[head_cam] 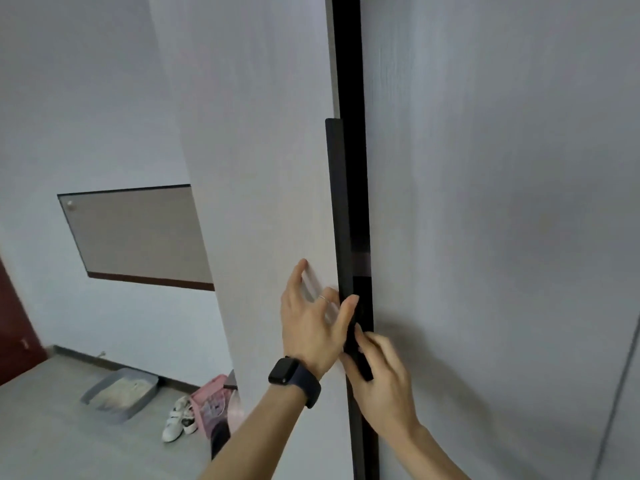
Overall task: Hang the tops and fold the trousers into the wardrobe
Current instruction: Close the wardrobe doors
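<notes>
Smooth white wardrobe door (259, 168) ajar, narrow dark gap; left hand (313, 323) spread flat on it; right hand (379, 374) grips black strip handle (336, 202).

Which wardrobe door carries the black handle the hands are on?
The left door, left of the dark gap. The long black handle runs down its edge; the right hand grips it low down. The right door shows no handle.

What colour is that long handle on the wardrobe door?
The handle is black, against a pale grey door; the head view shows it best.
</notes>
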{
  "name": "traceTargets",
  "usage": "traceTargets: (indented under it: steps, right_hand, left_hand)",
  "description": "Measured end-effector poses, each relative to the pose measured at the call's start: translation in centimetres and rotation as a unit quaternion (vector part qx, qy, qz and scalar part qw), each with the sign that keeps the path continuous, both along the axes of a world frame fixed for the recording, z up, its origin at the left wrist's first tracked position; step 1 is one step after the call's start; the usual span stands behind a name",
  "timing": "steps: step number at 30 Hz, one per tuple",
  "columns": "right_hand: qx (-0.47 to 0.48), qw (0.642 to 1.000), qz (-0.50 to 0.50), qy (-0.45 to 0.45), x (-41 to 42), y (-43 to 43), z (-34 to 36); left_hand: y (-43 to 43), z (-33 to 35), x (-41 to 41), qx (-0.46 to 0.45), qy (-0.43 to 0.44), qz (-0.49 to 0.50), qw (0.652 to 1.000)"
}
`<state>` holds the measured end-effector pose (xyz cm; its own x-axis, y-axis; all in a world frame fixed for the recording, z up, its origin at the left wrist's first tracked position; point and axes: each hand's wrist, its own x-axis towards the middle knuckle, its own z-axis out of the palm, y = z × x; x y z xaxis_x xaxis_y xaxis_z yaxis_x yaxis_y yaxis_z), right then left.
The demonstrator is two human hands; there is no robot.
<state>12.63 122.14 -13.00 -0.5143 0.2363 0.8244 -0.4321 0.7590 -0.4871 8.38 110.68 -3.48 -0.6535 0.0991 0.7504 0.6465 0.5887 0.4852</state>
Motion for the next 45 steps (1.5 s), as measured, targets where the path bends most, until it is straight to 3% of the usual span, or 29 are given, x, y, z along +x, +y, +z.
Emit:
traceTargets:
  steps: [4,7,10,15,25,34,39,45]
  right_hand:
    - [-0.032,0.999,-0.031,-0.006,-1.7,1.2,0.9]
    - [-0.05,0.996,-0.041,-0.058,-3.1,2.3,1.2]
    - [-0.006,0.992,-0.082,-0.092,-4.5,3.4,1.5]
    - [0.117,0.963,-0.24,-0.036,-6.1,4.9,2.1]
    - [0.163,0.945,-0.283,0.015,-7.0,7.0,2.1]
    - [0.214,0.925,-0.313,0.018,-9.0,9.4,0.8]
    - [0.234,0.922,-0.309,0.012,-8.3,9.2,1.5]
    - [0.232,0.915,-0.323,0.064,-7.7,11.6,7.3]
  left_hand:
    - [2.5,0.5,-1.2,-0.068,-0.008,0.033,0.997]
    - [4.8,0.7,-2.0,-0.068,-0.046,0.062,0.995]
    - [6.2,0.8,-2.8,-0.069,-0.063,0.078,0.993]
    - [7.3,1.2,-4.3,-0.095,-0.065,0.113,0.987]
    - [8.4,0.7,-6.2,-0.081,-0.04,0.134,0.987]
    - [6.9,0.1,-8.5,-0.09,0.053,0.102,0.989]
    - [5.2,0.5,-9.7,-0.149,0.112,0.072,0.98]
    - [2.9,2.1,-13.1,-0.16,0.151,0.073,0.973]
